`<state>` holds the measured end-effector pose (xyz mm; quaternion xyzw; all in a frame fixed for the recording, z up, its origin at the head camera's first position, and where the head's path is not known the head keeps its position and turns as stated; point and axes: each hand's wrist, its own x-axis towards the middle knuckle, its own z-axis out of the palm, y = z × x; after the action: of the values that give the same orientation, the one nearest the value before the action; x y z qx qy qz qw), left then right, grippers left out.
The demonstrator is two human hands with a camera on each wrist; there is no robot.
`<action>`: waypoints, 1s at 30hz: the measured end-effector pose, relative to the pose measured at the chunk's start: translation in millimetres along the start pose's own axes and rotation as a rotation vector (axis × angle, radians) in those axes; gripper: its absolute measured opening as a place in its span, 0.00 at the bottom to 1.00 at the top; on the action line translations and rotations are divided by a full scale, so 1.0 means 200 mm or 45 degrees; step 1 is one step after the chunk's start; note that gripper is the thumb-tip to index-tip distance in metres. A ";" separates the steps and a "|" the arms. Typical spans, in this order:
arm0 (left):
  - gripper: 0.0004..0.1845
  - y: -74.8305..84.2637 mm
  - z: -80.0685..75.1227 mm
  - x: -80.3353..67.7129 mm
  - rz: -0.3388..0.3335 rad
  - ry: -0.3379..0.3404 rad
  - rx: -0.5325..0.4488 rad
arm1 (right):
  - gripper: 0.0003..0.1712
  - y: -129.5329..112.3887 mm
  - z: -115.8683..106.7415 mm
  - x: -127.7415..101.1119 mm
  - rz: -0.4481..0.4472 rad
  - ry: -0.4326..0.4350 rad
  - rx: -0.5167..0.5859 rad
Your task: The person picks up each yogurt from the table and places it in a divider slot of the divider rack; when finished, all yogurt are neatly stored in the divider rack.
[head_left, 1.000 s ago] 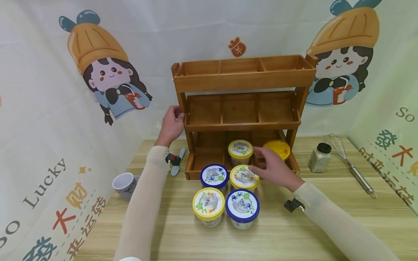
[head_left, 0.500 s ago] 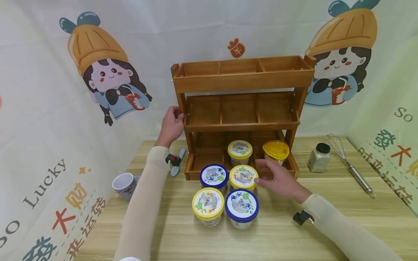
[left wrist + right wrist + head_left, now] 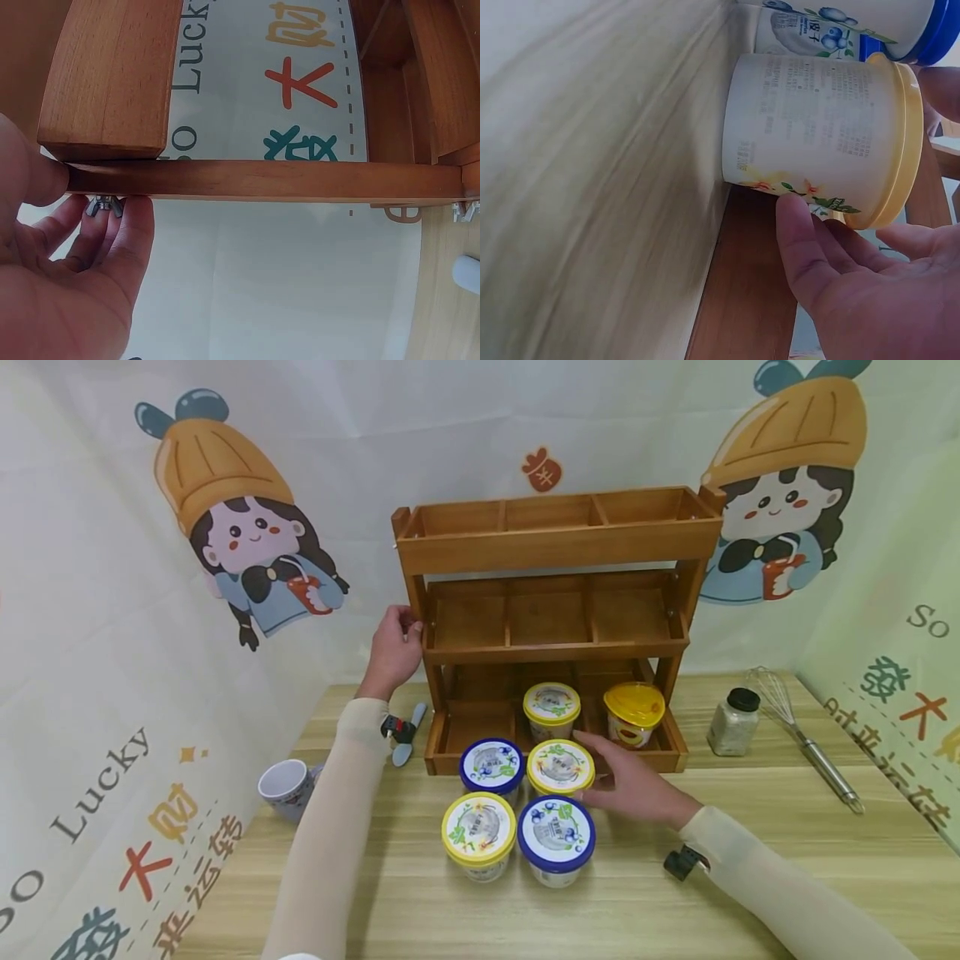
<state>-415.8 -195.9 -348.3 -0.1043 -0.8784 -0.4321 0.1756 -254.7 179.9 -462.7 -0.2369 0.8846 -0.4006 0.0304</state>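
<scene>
Yellow-lidded tub (image 3: 561, 767), with the right hand's (image 3: 633, 783) thumb and fingers curved round it, stood on the table (image 3: 420, 893) behind a near yellow-lidded cup (image 3: 479, 828) and a near blue-lidded cup (image 3: 557, 833), just beside a rear blue-lidded cup (image 3: 492, 765). Beyond it, the lowest tier of the wooden rack (image 3: 555, 555) bore a shelved yellow-lidded cup (image 3: 552, 703) in the middle compartment and a yellow-topped container (image 3: 634, 708) in the right one. Higher up, the left hand (image 3: 395, 647) gripped the rack's left upright, close to a metal wing nut (image 3: 103, 205).
</scene>
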 end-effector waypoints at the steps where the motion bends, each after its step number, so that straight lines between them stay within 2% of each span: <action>1: 0.21 0.00 0.00 0.00 0.003 0.000 0.001 | 0.55 0.00 0.00 0.00 0.005 -0.004 0.009; 13: 0.21 0.01 0.00 0.00 0.004 -0.011 -0.022 | 0.56 0.03 -0.02 0.06 0.041 -0.084 0.099; 18: 0.21 0.01 -0.01 0.00 -0.003 -0.009 -0.035 | 0.54 0.05 -0.01 0.07 0.030 -0.102 0.194; 25: 0.21 0.00 0.00 0.00 0.008 -0.007 -0.028 | 0.52 0.06 -0.01 0.07 0.072 -0.049 0.226; 30: 0.22 -0.01 0.00 0.00 0.020 -0.004 -0.014 | 0.57 0.05 -0.02 0.05 0.113 -0.043 0.204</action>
<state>-416.0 -196.5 -349.1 -0.1130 -0.8755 -0.4353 0.1769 -269.4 183.5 -467.0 -0.2012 0.8586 -0.4644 0.0819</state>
